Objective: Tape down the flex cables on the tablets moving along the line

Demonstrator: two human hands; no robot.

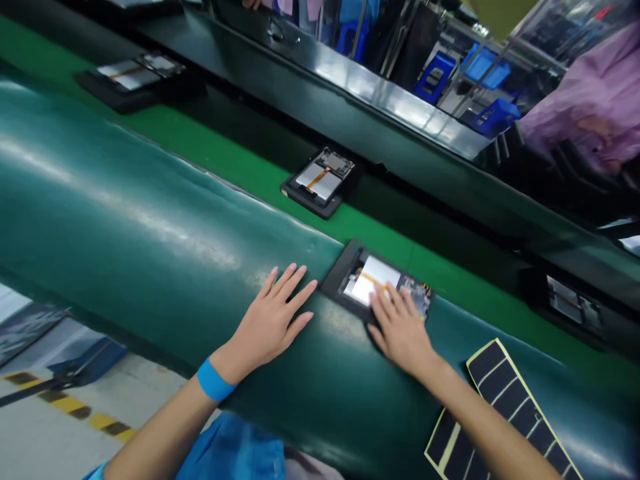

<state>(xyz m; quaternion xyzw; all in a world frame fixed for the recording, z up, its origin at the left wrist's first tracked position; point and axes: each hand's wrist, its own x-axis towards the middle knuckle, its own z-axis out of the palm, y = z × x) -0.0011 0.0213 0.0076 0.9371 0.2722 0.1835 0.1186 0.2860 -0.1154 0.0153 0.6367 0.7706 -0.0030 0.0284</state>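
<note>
An opened tablet (379,275) with a white battery, an orange ribbon cable and a circuit board lies in a black tray (340,272). The tray straddles the edge between the green mat and the belt. My right hand (400,330) rests on the tablet's near side, fingers stretched out over the battery and board. To the left of the tray, my left hand (274,319) lies flat on the mat with fingers spread, holding nothing; a blue band (215,380) circles that wrist. Sheets of black adhesive pieces (517,397) lie beneath and beside my right forearm.
On the green belt (240,170) sit more opened tablets in black trays: one just beyond (323,177), one far left (133,75), one at right (573,303). Across the line, a person in a pink sleeve (590,93) is near dark stacked trays. Blue stools (434,77) stand behind.
</note>
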